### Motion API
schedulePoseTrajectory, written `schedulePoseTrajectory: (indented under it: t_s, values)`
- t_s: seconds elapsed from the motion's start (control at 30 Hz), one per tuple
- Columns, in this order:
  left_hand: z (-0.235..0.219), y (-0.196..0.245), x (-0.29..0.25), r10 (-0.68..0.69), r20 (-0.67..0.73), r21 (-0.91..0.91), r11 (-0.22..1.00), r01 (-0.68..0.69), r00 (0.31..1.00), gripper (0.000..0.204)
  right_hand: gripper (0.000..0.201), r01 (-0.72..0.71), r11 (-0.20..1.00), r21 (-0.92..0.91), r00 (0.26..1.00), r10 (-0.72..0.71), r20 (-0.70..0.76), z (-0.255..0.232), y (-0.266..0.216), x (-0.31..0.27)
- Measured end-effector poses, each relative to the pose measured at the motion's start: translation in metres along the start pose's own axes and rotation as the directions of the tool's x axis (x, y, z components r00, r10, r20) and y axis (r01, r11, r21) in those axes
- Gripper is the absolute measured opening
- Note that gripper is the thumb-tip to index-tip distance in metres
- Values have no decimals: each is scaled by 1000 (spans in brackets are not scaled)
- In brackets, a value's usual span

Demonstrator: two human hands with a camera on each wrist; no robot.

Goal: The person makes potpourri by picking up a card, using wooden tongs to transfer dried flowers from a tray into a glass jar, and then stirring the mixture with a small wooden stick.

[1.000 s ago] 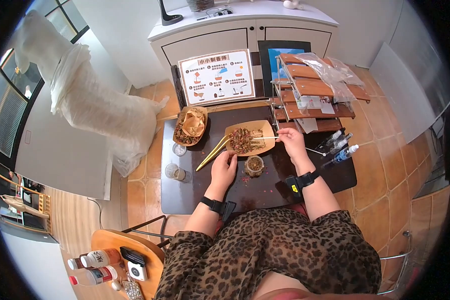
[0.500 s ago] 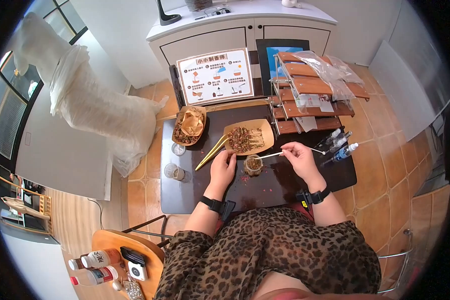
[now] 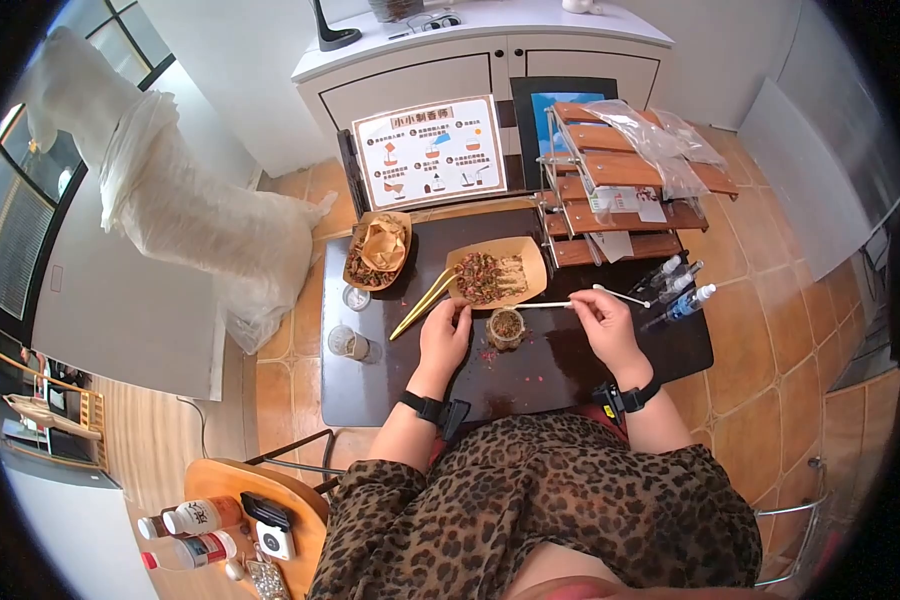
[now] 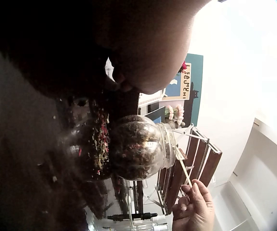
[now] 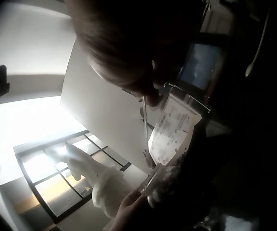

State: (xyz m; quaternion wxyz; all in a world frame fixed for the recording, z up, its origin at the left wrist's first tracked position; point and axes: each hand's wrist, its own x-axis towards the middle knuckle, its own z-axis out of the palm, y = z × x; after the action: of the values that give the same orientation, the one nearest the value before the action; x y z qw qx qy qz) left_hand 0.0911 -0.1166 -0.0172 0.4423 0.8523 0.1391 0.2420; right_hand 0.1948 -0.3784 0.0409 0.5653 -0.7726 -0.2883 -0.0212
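My right hand [image 3: 607, 325] pinches the end of a thin white spoon [image 3: 547, 304] between thumb and fingertips. The spoon lies nearly level, its far end just over the mouth of a small ribbed glass jar [image 3: 506, 330]. Brown and reddish dried bits partly fill that jar, seen close up in the left wrist view. My left hand [image 3: 444, 338] rests left of the jar, its loosely bent fingertips at the near edge of a kraft paper tray [image 3: 535, 270]. Dried petals and pale pieces lie in the tray. Gold tongs [image 3: 422, 308] lean on its left side.
A second paper tray [image 3: 406, 232], a small clear cup [image 3: 356, 298] and a glass [image 3: 349, 343] stand at the left. Spray bottles [image 3: 692, 302] and another white spoon [image 3: 625, 298] lie right of my right hand. Behind are an instruction sign [image 3: 432, 150] and a wooden rack [image 3: 620, 172].
My right hand has drawn the spoon from over the tray back to the jar, then raised and levelled it there. The left hand has stayed nearly still.
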Motion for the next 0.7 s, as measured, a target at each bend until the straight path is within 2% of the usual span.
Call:
schedulePoseTrajectory:
  t_s: [0.07, 0.17, 0.2, 0.3, 0.43, 0.6, 0.7]
  values:
    - [0, 1, 0, -2, 2, 3, 1000, 2, 1000, 14, 11, -33, 998, 50, 997, 37, -64, 0, 6, 9]
    - [1, -1, 0, 0, -2, 8, 1000, 0, 1000, 14, 14, -48, 999, -17, 992, 46, -114, 1, 12, 26]
    - [1, -2, 0, 2, -1, 10, 1000, -2, 1000, 15, 15, -97, 989, -108, 990, 84, -117, 0, 10, 31]
    - [1, -2, 0, 1, -1, -2, 1000, -1, 1000, 15, 15, -56, 957, -285, 991, 17, -136, 8, 16, 47]
    - [0, -1, -1, 4, -10, -28, 1000, -4, 1000, 15, 14, 0, 924, -383, 990, -54, -128, 26, 34, 63]
    - [2, -2, 0, 8, -22, -44, 999, -9, 1000, 14, 16, -70, 966, -247, 996, 52, -78, 52, 59, 70]
    - [2, -3, 0, 16, -20, -33, 999, -16, 1000, 14, 16, -145, 967, -208, 988, 151, 13, 56, 54, 68]
